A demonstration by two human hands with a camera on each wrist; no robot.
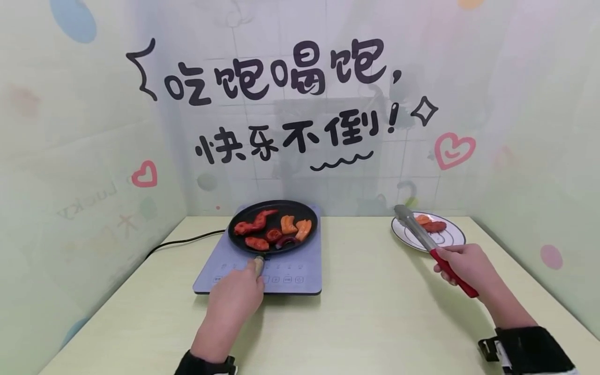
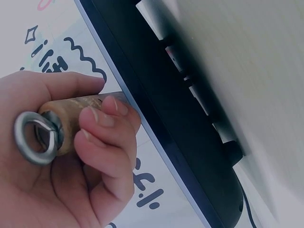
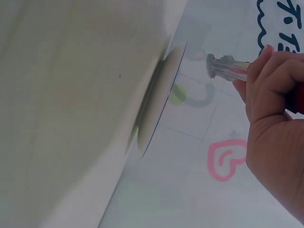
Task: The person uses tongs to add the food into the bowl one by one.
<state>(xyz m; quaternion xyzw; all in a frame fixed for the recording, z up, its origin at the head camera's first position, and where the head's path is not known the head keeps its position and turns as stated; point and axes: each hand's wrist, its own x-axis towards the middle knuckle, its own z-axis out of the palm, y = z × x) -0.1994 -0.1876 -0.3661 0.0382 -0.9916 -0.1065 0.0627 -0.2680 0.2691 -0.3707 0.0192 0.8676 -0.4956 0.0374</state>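
My left hand [image 1: 236, 294] grips the wooden handle [image 2: 71, 114] of a black frying pan [image 1: 248, 213]; a metal ring hangs from the handle's end. In the pan lie a red chicken wing [image 1: 255, 224], orange pieces [image 1: 303, 229] and several other red or dark pieces. The pan sits on a flat induction cooker [image 1: 220, 276]. At the right, my right hand [image 1: 469, 266] holds metal tongs [image 1: 422, 234] by their red handles, the tips up and away from me. Behind and below the tongs is a white plate [image 1: 452, 237] with orange and reddish-brown pieces [image 1: 433, 227].
A black cord [image 1: 187, 240] runs from the cooker to the left table edge. The pale table [image 1: 356, 312] spreads between cooker and plate. Printed curtain walls [image 1: 300, 192] with black lettering stand at the back and both sides.
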